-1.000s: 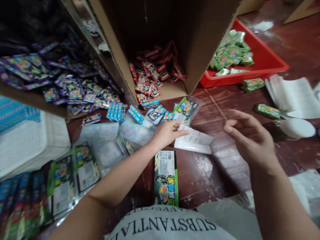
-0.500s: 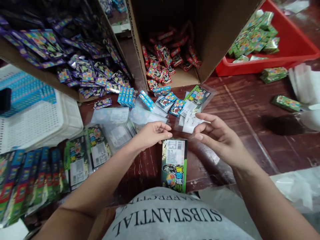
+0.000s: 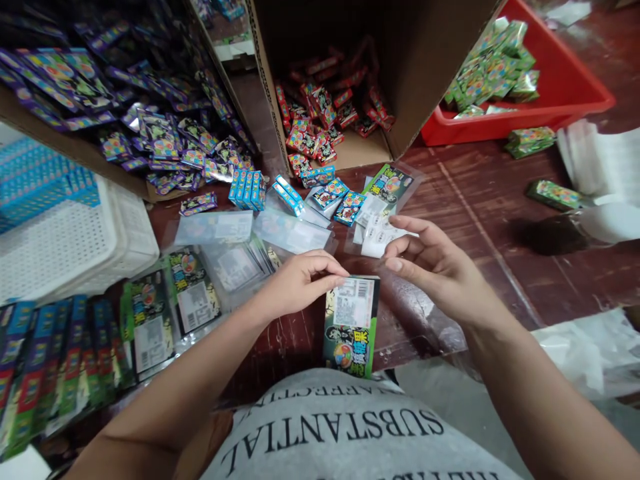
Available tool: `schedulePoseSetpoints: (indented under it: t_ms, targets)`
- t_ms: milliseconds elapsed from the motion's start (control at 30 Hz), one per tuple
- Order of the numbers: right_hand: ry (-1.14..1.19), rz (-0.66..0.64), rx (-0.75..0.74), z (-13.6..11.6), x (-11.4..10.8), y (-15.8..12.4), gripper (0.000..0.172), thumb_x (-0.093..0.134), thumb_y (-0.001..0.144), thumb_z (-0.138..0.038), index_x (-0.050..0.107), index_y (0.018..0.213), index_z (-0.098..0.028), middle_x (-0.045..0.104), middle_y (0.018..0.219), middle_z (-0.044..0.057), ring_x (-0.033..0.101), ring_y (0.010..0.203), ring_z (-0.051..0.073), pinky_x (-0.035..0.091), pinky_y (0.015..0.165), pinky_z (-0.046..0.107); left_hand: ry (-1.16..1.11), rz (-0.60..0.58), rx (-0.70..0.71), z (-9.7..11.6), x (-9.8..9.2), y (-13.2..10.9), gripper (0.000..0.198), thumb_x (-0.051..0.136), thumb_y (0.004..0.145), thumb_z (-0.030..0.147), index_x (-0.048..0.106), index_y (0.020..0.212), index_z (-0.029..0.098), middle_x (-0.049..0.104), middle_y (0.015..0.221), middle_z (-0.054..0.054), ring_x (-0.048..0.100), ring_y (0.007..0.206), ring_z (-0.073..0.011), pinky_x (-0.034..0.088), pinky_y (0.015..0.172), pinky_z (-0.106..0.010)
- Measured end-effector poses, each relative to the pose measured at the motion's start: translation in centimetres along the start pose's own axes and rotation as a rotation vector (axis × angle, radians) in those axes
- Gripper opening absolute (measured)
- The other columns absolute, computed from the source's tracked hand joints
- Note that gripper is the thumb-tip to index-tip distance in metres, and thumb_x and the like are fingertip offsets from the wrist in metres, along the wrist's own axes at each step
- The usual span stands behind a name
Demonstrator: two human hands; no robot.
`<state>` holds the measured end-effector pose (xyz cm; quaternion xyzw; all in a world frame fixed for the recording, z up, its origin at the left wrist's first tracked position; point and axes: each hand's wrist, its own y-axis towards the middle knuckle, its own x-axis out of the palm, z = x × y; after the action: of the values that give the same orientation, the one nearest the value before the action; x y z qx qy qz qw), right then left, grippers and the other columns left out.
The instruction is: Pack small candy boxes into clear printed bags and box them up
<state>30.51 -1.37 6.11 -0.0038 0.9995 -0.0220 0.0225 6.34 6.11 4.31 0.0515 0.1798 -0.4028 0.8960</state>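
Observation:
In front of my shirt lies a flat green-and-black candy packet (image 3: 350, 330) with a white barcode label. My left hand (image 3: 307, 283) is closed at its top edge, thumb and fingertips pinching the upper left corner. To the right of that edge hovers my right hand (image 3: 433, 270), fingers curved and apart; I see nothing clear between them. Just beyond its fingertips is a white sheet of round stickers (image 3: 377, 240). The sheet overlaps another green-and-black packet (image 3: 390, 187) in a clear sleeve. Small blue candy boxes (image 3: 330, 193) sit to its left.
Cardboard boxes hold purple candy packs (image 3: 160, 137) and red candy boxes (image 3: 320, 107). A red tray (image 3: 565, 110) with green packs stands at the right, a white basket (image 3: 85, 250) at the left. Filled packets (image 3: 50, 360), clear sleeves (image 3: 215, 228) and a cup (image 3: 610, 220) are around.
My left hand has shifted slightly right, its fingertips now at the packet's top edge. The right hand stays nearly where it was. The view has shifted a little.

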Motion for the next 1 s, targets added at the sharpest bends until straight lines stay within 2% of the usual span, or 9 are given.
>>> schedulePoseSetpoints:
  t_ms: [200, 300, 433, 533, 667, 800, 867, 900, 1000]
  targets:
    - [-0.036, -0.178, -0.016, 1.0, 2.0, -0.1, 0.056, 0.072, 0.091, -0.034, 0.045, 0.140, -0.028, 0.061, 0.088, -0.001, 0.062, 0.084, 0.017, 0.056, 0.077, 0.033, -0.001, 0.050, -0.100, -0.1, 0.8, -0.2, 0.011, 0.065, 0.091, 0.027, 0.075, 0.092, 0.021, 0.075, 0.093, -0.004, 0.068, 0.084, -0.0167, 0.052, 0.079, -0.030]
    - [-0.198, -0.127, -0.064, 2.0, 2.6, -0.2, 0.065, 0.069, 0.092, -0.034, 0.037, 0.148, -0.029, 0.061, 0.093, 0.001, 0.063, 0.087, 0.019, 0.055, 0.079, 0.036, -0.047, 0.090, -0.180, -0.1, 1.3, -0.5, 0.013, 0.067, 0.089, 0.030, 0.075, 0.092, 0.020, 0.077, 0.091, -0.005, 0.068, 0.079, -0.0169, 0.052, 0.074, -0.030]
    - [-0.611, -0.007, -0.309, 2.5, 2.8, -0.8, 0.078, 0.070, 0.092, -0.032, 0.027, 0.157, -0.036, 0.068, 0.105, 0.005, 0.061, 0.099, 0.027, 0.047, 0.093, 0.050, -0.078, 0.111, -0.201, 0.1, 1.3, -0.7, 0.013, 0.069, 0.087, 0.030, 0.075, 0.089, 0.019, 0.077, 0.087, -0.005, 0.068, 0.077, -0.0170, 0.053, 0.072, -0.030]
    - [-0.823, -0.020, -0.440, 2.6, 3.1, -1.3, 0.081, 0.062, 0.097, -0.022, 0.015, 0.161, -0.043, 0.074, 0.100, 0.001, 0.060, 0.099, 0.028, 0.038, 0.098, 0.054, -0.105, 0.115, -0.181, 0.3, 1.2, -0.9, 0.012, 0.069, 0.087, 0.029, 0.075, 0.089, 0.019, 0.077, 0.087, -0.005, 0.069, 0.077, -0.0167, 0.053, 0.073, -0.030]
    - [-0.837, -0.057, -0.375, 2.9, 3.8, -1.4, 0.088, 0.056, 0.101, -0.021, -0.003, 0.163, -0.040, 0.076, 0.103, 0.001, 0.061, 0.102, 0.029, 0.034, 0.100, 0.056, -0.098, 0.081, -0.168, 0.1, 1.4, -0.7, 0.015, 0.072, 0.085, 0.034, 0.074, 0.086, 0.019, 0.076, 0.086, -0.005, 0.068, 0.076, -0.0165, 0.053, 0.071, -0.029]
    - [-0.680, -0.117, -0.312, 2.9, 3.6, -1.5, 0.082, 0.052, 0.102, -0.021, 0.000, 0.163, -0.038, 0.073, 0.113, 0.004, 0.062, 0.111, 0.030, 0.037, 0.103, 0.058, -0.079, 0.036, -0.152, -0.3, 0.8, -0.3, 0.026, 0.083, 0.074, 0.038, 0.067, 0.083, 0.020, 0.070, 0.079, -0.002, 0.064, 0.071, -0.0158, 0.050, 0.063, -0.027]
    - [-0.561, -0.012, -0.306, 3.0, 2.8, -2.4, 0.078, 0.054, 0.101, -0.025, 0.009, 0.163, -0.038, 0.070, 0.119, 0.007, 0.061, 0.115, 0.030, 0.037, 0.108, 0.059, -0.158, 0.062, -0.157, -0.5, -0.6, -0.5, 0.026, 0.082, 0.074, 0.035, 0.064, 0.086, 0.020, 0.069, 0.082, -0.002, 0.065, 0.073, -0.0156, 0.051, 0.065, -0.026]
    - [-0.490, 0.088, -0.301, 3.2, 2.4, -3.0, 0.076, 0.057, 0.100, -0.027, 0.014, 0.162, -0.038, 0.068, 0.123, 0.008, 0.061, 0.118, 0.030, 0.037, 0.110, 0.059, -0.209, 0.126, -0.166, -0.6, -1.5, -0.8, 0.028, 0.082, 0.075, 0.034, 0.064, 0.092, 0.021, 0.069, 0.084, -0.001, 0.066, 0.075, -0.0157, 0.052, 0.067, -0.026]
    - [-0.265, 0.365, -0.228, 4.3, 1.9, -5.1, 0.074, 0.066, 0.095, -0.032, 0.025, 0.156, -0.038, 0.056, 0.136, 0.011, 0.057, 0.126, 0.029, 0.042, 0.112, 0.055, -0.314, 0.439, -0.179, -1.2, -3.8, -2.6, 0.050, 0.081, 0.078, 0.034, 0.059, 0.122, 0.025, 0.071, 0.098, -0.003, 0.070, 0.087, -0.0175, 0.056, 0.075, -0.027]
